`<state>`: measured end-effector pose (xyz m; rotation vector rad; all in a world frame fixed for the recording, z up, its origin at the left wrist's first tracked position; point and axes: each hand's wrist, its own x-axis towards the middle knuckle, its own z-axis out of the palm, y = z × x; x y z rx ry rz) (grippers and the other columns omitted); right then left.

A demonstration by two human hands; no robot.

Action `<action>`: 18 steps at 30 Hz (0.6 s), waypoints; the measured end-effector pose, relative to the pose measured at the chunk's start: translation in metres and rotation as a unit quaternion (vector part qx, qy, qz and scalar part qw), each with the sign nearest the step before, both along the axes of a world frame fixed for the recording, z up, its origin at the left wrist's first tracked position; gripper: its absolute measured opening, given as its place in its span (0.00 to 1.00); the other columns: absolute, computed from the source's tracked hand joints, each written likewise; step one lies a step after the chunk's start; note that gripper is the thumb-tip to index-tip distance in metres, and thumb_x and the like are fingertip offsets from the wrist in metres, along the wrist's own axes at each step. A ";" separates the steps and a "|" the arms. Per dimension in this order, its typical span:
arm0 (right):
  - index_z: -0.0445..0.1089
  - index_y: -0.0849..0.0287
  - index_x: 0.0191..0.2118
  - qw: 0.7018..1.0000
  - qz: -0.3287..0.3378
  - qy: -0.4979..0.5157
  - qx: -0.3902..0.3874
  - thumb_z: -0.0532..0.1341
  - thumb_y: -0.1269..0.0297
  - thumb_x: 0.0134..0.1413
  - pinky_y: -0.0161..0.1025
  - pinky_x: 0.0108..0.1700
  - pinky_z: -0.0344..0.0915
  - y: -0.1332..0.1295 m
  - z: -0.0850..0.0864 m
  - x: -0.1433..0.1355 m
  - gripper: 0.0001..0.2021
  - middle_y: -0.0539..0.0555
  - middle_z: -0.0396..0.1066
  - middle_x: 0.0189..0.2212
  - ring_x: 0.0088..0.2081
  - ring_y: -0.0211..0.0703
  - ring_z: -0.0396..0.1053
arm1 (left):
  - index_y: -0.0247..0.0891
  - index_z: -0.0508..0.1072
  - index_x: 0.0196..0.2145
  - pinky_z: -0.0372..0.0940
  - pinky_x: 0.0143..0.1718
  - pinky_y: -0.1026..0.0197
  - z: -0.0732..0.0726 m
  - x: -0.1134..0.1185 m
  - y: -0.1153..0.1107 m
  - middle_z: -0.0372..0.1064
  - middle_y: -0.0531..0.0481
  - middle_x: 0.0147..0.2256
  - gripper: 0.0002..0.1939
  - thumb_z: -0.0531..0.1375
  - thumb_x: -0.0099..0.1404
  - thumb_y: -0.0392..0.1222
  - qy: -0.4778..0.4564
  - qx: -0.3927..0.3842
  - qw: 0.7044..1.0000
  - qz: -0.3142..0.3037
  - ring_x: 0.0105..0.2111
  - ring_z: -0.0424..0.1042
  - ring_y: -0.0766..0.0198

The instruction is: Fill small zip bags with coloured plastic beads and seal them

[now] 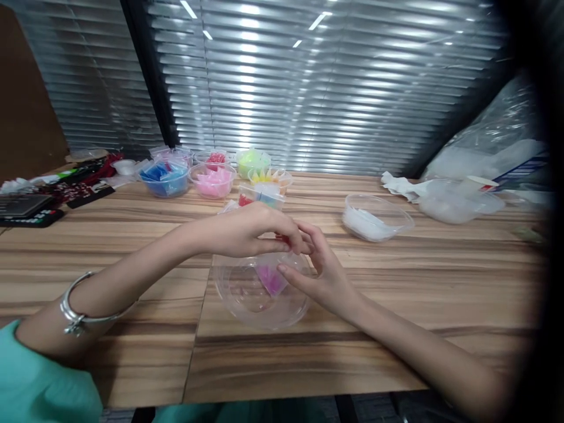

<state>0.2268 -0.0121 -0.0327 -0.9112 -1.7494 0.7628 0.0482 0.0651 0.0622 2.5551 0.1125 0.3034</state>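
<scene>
My left hand [264,230] reaches over the far side of a clear round plastic bowl [259,320]. Its thumb and fingers are closed together, and a bit of something red shows between them, too hidden to name. Coming from the other side, my right hand [328,276] has its fingertips against the left fingers, while its thumb is spread apart above the bowl. Inside the bowl lies a small clear packet with pink-purple contents [271,279]. Just behind my left hand stands a clear container [268,197] with red and pale bluish packets in it.
Clear tubs hold blue packets [164,179], pink packets [214,181], green ones [253,161] and yellow ones [268,175]. To the right is a tub with white pieces [370,223], near crumpled tissue [405,187] and plastic bags [458,202]. A dark device [29,208] lies far left.
</scene>
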 end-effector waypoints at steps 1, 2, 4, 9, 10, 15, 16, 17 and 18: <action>0.51 0.46 0.60 1.000 0.000 0.000 0.006 0.64 0.69 0.54 0.43 0.59 0.63 0.000 0.000 0.000 0.31 0.52 0.62 0.55 0.56 0.42 0.64 | 0.36 0.74 0.44 0.65 0.45 0.66 0.001 0.000 0.000 0.73 0.46 0.46 0.12 0.54 0.67 0.30 0.002 0.004 1.000 -0.001 0.46 0.71 0.66; 0.52 0.46 0.59 1.000 -0.001 0.000 0.013 0.64 0.69 0.54 0.43 0.59 0.63 0.000 -0.001 0.000 0.31 0.52 0.62 0.55 0.56 0.42 0.64 | 0.36 0.74 0.43 0.64 0.46 0.66 0.001 -0.001 0.001 0.73 0.46 0.46 0.12 0.54 0.67 0.30 0.004 0.008 1.000 -0.001 0.46 0.71 0.66; 0.52 0.46 0.59 1.000 -0.002 -0.003 0.020 0.65 0.68 0.53 0.45 0.59 0.63 0.001 -0.001 0.000 0.31 0.52 0.63 0.54 0.56 0.43 0.64 | 0.36 0.75 0.43 0.64 0.46 0.66 0.002 -0.002 0.001 0.72 0.46 0.47 0.11 0.54 0.67 0.30 0.009 0.019 1.000 0.001 0.46 0.71 0.66; 0.50 0.48 0.60 1.000 0.004 0.006 -0.009 0.65 0.69 0.54 0.47 0.61 0.61 0.000 -0.001 0.001 0.32 0.54 0.62 0.56 0.58 0.44 0.63 | 0.36 0.75 0.43 0.63 0.44 0.68 0.005 -0.004 0.001 0.72 0.48 0.46 0.13 0.54 0.66 0.28 0.049 0.013 0.999 0.000 0.45 0.70 0.68; 0.51 0.48 0.60 1.000 0.006 0.012 -0.012 0.64 0.69 0.54 0.46 0.61 0.62 0.000 -0.002 0.001 0.32 0.54 0.62 0.57 0.58 0.43 0.63 | 0.36 0.74 0.43 0.63 0.44 0.68 0.006 -0.005 0.001 0.72 0.49 0.46 0.13 0.54 0.65 0.27 0.053 0.013 0.999 0.000 0.44 0.70 0.69; 0.50 0.47 0.60 1.000 0.007 0.008 -0.029 0.64 0.68 0.54 0.49 0.60 0.61 -0.001 -0.001 0.002 0.32 0.54 0.66 0.53 0.56 0.45 0.65 | 0.36 0.74 0.35 0.60 0.36 0.69 0.018 -0.013 -0.004 0.71 0.52 0.36 0.08 0.55 0.63 0.30 0.074 0.082 0.992 0.057 0.35 0.68 0.70; 0.50 0.48 0.60 1.000 0.001 -0.003 -0.029 0.64 0.67 0.54 0.51 0.60 0.60 -0.002 -0.001 0.002 0.32 0.54 0.67 0.52 0.56 0.45 0.65 | 0.37 0.74 0.33 0.59 0.33 0.69 0.020 -0.014 -0.006 0.71 0.53 0.34 0.07 0.56 0.63 0.31 0.103 0.096 0.988 0.064 0.32 0.67 0.70; 0.50 0.48 0.60 0.999 -0.006 -0.014 -0.028 0.64 0.67 0.55 0.52 0.60 0.60 -0.002 0.000 0.002 0.32 0.54 0.68 0.50 0.55 0.46 0.66 | 0.37 0.73 0.31 0.57 0.29 0.69 0.021 -0.015 -0.008 0.70 0.54 0.31 0.06 0.56 0.62 0.31 0.143 0.105 0.982 0.067 0.29 0.66 0.71; 0.49 0.49 0.60 0.999 -0.012 -0.025 -0.025 0.64 0.66 0.55 0.52 0.60 0.59 -0.003 0.001 0.002 0.31 0.54 0.69 0.49 0.54 0.46 0.67 | 0.38 0.73 0.31 0.55 0.26 0.68 0.020 -0.016 -0.011 0.70 0.54 0.29 0.06 0.57 0.61 0.32 0.191 0.108 0.973 0.071 0.26 0.64 0.71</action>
